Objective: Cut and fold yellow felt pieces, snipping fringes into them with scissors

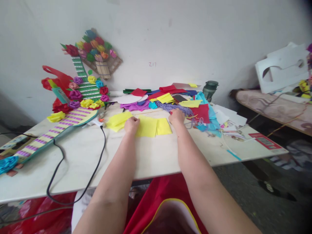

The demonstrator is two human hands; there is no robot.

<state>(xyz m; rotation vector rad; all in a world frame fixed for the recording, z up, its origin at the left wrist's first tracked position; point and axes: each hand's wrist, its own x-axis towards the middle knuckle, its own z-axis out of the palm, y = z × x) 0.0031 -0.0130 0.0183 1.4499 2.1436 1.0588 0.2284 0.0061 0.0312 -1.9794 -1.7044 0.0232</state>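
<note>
My left hand [132, 125] is closed on the table, its fingers curled over yellow crepe paper [146, 126]. One folded piece of the paper spreads out to the left of that hand, and flat pieces lie to its right. My right hand [176, 117] reaches farther back, its fingers closed at the near edge of a purple string bundle [165, 106]. What those fingers hold, if anything, is hidden. Beside this hand lies a red paper sheet [202, 113], with blue crepe paper [212, 113] to the right of it.
A striped board with paper flowers [70, 117] lies along the left, near a hot glue gun [97, 122] with a black cord [94, 172]. Coloured sheets [138, 104] and a dark green bottle [210, 90] line the back. Paper scraps [229, 118] cover the right side.
</note>
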